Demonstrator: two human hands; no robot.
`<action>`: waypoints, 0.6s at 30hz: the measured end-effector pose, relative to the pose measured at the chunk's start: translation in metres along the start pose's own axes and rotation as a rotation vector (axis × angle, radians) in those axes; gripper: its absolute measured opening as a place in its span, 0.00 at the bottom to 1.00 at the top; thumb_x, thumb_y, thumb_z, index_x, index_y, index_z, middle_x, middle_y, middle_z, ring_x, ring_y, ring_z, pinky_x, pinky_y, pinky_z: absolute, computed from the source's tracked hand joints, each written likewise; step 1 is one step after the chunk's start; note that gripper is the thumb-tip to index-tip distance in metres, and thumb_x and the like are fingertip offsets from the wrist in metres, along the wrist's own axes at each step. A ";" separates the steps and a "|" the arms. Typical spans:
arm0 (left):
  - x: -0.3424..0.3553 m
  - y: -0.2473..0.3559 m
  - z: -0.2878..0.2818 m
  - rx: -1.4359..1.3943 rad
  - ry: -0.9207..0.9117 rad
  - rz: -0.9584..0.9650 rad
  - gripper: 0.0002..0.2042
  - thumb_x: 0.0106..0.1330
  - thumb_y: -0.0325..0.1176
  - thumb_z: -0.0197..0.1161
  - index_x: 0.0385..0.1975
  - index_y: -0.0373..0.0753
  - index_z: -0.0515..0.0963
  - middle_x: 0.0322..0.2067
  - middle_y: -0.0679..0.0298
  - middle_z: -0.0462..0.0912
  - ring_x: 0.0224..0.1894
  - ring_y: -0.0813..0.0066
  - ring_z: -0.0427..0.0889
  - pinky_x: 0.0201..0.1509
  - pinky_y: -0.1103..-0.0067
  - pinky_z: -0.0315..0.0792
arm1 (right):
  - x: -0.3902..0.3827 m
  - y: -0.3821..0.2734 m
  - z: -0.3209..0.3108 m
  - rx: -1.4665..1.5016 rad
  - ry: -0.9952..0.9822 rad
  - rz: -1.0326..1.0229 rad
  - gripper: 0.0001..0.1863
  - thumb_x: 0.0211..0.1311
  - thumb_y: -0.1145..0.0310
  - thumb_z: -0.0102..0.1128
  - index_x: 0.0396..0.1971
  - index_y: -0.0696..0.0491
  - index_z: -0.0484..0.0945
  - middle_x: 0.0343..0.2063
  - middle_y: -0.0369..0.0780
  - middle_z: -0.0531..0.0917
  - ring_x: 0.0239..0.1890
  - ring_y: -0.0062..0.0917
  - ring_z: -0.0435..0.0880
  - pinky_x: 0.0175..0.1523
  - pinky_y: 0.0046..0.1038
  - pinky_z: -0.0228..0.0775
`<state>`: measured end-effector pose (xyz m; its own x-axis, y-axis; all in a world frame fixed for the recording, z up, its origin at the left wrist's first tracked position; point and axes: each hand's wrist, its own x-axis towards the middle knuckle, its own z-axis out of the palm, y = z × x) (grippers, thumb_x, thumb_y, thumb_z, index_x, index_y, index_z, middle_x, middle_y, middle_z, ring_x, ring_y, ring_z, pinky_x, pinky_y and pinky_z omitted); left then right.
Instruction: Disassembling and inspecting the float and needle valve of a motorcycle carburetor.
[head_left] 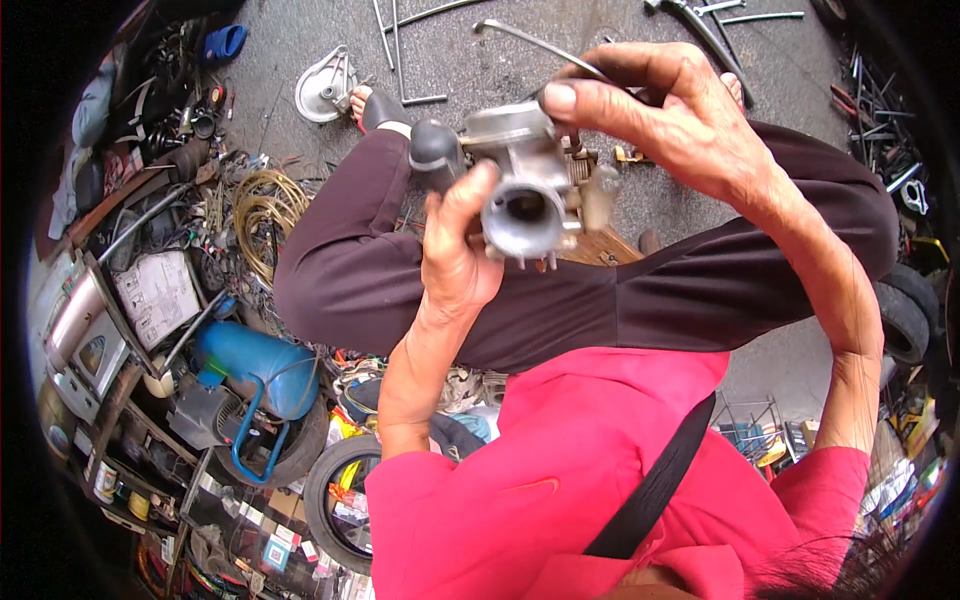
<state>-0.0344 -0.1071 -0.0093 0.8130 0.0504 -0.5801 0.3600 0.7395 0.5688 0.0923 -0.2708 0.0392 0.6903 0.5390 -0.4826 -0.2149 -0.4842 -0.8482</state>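
A grey metal carburetor [517,180] is held up in front of my lap, its round bore facing me and its edges slightly blurred. My left hand [462,245] grips its left side, thumb beside the bore. A rounded black rubber part [435,155] sits against that same side. At the carburetor's upper right corner, my right hand [690,125] is closed with its thumb on the edge; its fingers curl behind and are partly hidden. Beyond them shows a thin bent metal rod [535,42], and I cannot tell whether the fingers touch it. Brass-coloured fittings [580,170] protrude on the right.
On the grey floor [285,35] lie a round metal hub plate [323,85] and several metal rods [396,60]. Left are coiled tubing [262,222], a blue compressor tank [265,370] and a tyre [325,505]. Metal tools [880,125] and stacked tyres [905,315] line the right.
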 end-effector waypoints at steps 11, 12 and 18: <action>0.011 -0.004 0.006 -0.088 0.165 0.013 0.16 0.63 0.42 0.53 0.43 0.38 0.72 0.37 0.63 0.79 0.38 0.73 0.80 0.43 0.74 0.74 | -0.002 0.003 -0.004 0.086 0.147 -0.061 0.09 0.57 0.65 0.60 0.30 0.56 0.80 0.16 0.28 0.74 0.18 0.05 0.67 0.20 0.13 0.54; 0.012 -0.005 0.006 -0.069 0.143 0.029 0.15 0.63 0.42 0.54 0.42 0.38 0.72 0.37 0.63 0.79 0.38 0.74 0.80 0.42 0.74 0.74 | -0.002 0.007 -0.005 0.152 0.088 -0.123 0.09 0.57 0.66 0.59 0.31 0.56 0.79 0.15 0.27 0.73 0.17 0.05 0.66 0.20 0.13 0.54; 0.017 -0.010 -0.004 -0.045 0.299 0.180 0.11 0.61 0.38 0.57 0.39 0.39 0.73 0.29 0.67 0.78 0.30 0.79 0.78 0.33 0.79 0.72 | -0.009 0.015 0.018 -0.106 -0.109 -0.531 0.11 0.51 0.69 0.54 0.31 0.60 0.77 0.17 0.50 0.76 0.20 0.39 0.77 0.28 0.36 0.68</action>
<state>-0.0259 -0.1109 -0.0265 0.6891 0.3723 -0.6218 0.1968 0.7296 0.6550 0.0711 -0.2705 0.0267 0.6080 0.7937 -0.0186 0.2184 -0.1898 -0.9572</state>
